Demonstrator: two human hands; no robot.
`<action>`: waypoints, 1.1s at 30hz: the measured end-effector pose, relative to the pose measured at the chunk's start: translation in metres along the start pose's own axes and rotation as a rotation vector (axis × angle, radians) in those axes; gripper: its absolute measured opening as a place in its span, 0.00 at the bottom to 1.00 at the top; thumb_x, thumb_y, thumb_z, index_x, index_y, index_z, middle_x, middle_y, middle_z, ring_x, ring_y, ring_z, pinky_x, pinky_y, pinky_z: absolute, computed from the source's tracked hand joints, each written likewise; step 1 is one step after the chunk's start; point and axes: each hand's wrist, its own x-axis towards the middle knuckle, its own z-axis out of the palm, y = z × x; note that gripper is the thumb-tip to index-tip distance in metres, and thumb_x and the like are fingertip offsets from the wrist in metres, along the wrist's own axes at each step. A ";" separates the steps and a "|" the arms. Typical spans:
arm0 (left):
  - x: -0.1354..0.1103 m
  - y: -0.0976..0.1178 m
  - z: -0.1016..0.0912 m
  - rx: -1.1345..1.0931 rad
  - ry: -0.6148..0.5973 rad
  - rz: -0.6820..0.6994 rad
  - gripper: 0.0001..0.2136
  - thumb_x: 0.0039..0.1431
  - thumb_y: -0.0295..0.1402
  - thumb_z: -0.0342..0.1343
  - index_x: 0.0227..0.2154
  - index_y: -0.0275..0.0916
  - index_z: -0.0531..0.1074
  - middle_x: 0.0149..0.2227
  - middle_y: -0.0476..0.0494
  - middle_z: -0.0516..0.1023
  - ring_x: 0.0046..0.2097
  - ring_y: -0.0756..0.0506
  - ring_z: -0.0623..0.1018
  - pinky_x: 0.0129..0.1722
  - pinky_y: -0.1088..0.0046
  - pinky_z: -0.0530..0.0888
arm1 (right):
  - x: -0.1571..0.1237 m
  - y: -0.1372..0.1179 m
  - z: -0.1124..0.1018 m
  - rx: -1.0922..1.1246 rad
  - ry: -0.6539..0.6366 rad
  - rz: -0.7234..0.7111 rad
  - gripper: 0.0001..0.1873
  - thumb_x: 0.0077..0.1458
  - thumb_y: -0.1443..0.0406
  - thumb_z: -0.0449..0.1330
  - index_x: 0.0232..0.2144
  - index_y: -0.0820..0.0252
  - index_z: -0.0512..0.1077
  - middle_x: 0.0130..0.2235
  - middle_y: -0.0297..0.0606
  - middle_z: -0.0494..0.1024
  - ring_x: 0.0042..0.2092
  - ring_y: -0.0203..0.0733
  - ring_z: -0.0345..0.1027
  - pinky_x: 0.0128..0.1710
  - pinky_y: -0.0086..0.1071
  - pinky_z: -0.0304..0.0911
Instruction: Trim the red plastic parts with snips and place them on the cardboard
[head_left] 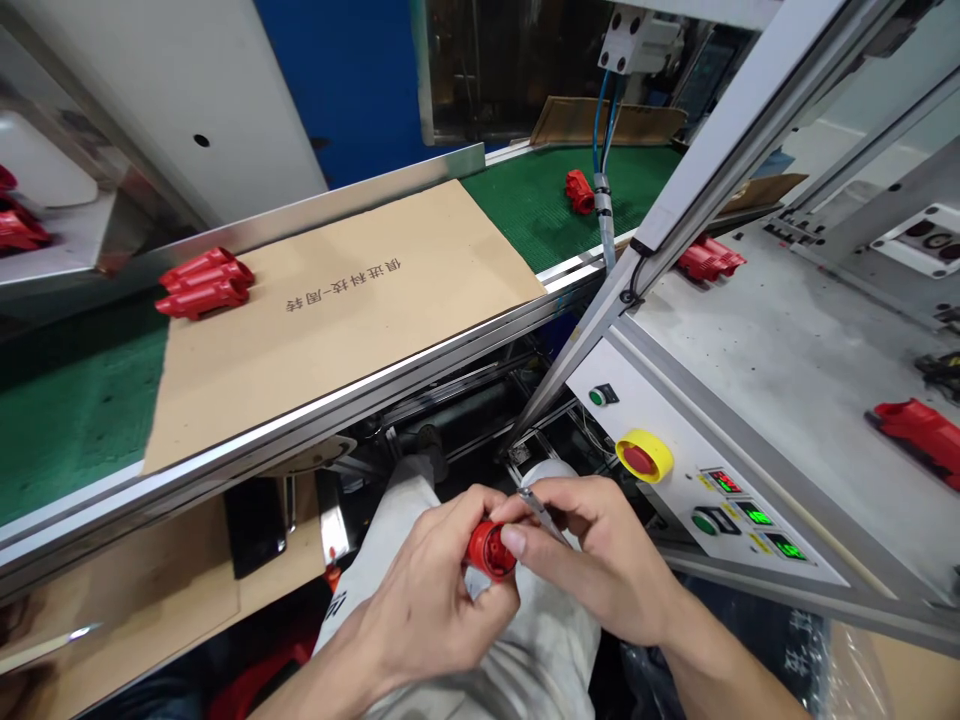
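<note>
My left hand (pixel 442 580) is closed around a red hollow plastic part (pixel 491 550), its round open end turned up toward me. In my right hand (pixel 600 555) a slim, silver, pen-like tool (pixel 541 512) lies across the fingers; its exact kind does not show. The right thumb presses at the rim of the red part. Both hands are above my lap, in front of the conveyor. The fingers hide much of the part's body.
Red parts (pixel 204 284) lie on a cardboard sheet (pixel 390 310) over the green conveyor (pixel 517 205). One more red part (pixel 579 191) sits farther along it. At right stands a machine table (pixel 795 330) with an emergency stop button (pixel 643 456) and a slanted metal post (pixel 720 130).
</note>
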 end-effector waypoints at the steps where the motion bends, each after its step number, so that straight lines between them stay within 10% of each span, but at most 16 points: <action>1: 0.000 -0.001 0.000 0.006 -0.004 -0.001 0.12 0.53 0.22 0.55 0.37 0.44 0.65 0.33 0.54 0.71 0.32 0.48 0.71 0.34 0.70 0.66 | 0.001 -0.002 0.001 -0.004 -0.004 0.005 0.13 0.63 0.55 0.69 0.39 0.58 0.85 0.29 0.34 0.77 0.31 0.36 0.62 0.30 0.30 0.58; 14: -0.008 -0.010 0.003 0.192 0.079 -0.056 0.12 0.67 0.29 0.55 0.31 0.45 0.56 0.29 0.54 0.66 0.28 0.49 0.65 0.29 0.68 0.59 | 0.010 0.010 0.019 -0.112 0.109 -0.068 0.11 0.58 0.62 0.66 0.28 0.61 0.84 0.25 0.34 0.77 0.28 0.34 0.61 0.26 0.28 0.55; 21: -0.004 -0.013 0.003 0.144 0.062 -0.121 0.11 0.62 0.26 0.56 0.31 0.45 0.58 0.27 0.56 0.64 0.28 0.49 0.65 0.30 0.69 0.59 | 0.012 0.019 0.017 -0.055 0.120 -0.132 0.10 0.64 0.65 0.62 0.39 0.57 0.85 0.36 0.35 0.85 0.36 0.38 0.76 0.36 0.29 0.70; 27: -0.003 -0.009 0.001 0.078 0.033 -0.142 0.09 0.57 0.22 0.55 0.36 0.45 0.67 0.29 0.57 0.68 0.30 0.48 0.66 0.32 0.70 0.63 | -0.001 0.019 -0.001 -0.701 0.294 -0.512 0.20 0.66 0.72 0.56 0.58 0.60 0.77 0.43 0.41 0.83 0.44 0.45 0.75 0.49 0.42 0.73; 33: -0.001 -0.005 0.005 0.089 0.041 -0.127 0.09 0.56 0.22 0.54 0.35 0.45 0.67 0.29 0.57 0.68 0.29 0.49 0.66 0.31 0.70 0.63 | -0.007 0.023 -0.002 -1.158 0.250 -0.483 0.25 0.66 0.71 0.56 0.63 0.64 0.74 0.44 0.44 0.81 0.43 0.51 0.69 0.45 0.48 0.68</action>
